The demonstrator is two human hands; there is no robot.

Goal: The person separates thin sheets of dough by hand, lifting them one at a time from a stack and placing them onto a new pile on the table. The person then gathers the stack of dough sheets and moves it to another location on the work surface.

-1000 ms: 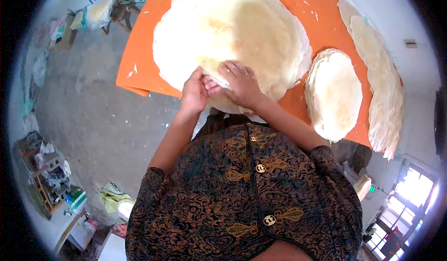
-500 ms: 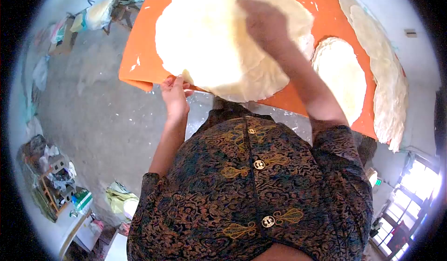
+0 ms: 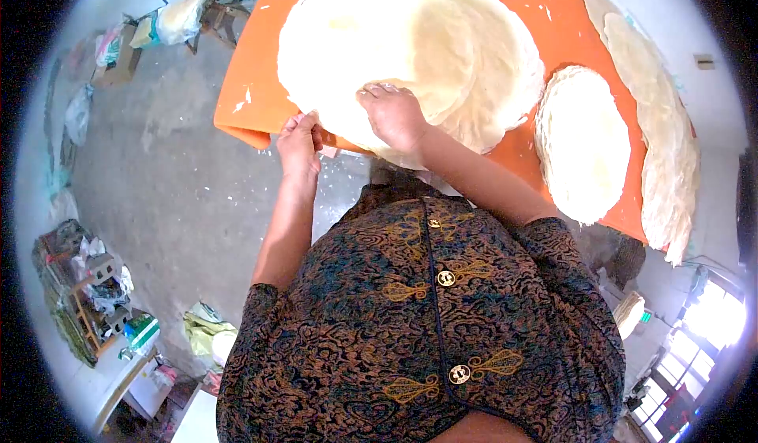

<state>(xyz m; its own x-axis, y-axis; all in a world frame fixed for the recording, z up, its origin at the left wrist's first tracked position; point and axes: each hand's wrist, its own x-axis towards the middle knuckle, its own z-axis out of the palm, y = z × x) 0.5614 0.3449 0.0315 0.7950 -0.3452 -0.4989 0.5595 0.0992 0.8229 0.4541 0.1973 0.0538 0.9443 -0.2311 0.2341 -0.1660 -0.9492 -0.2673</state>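
A broad stack of thin, pale round flatbread lies over the front of an orange-covered table. At its near left edge, my left hand is closed in a pinch on the rim. My right hand is on the near part of the same flatbread, back of the hand up, fingers curled together against the sheet; the fingertips are partly hidden. A yellowish, wrinkled layer shows to the right of that hand.
A smaller oval stack of flatbread sits at the right of the table. Along the far right edge hangs a long folded sheet. Grey floor stretches to the left, with a cluttered shelf and bags by the walls.
My right hand has come from the far right part of the flatbread back toward me and left, near my left hand. The left hand stays at the rim.
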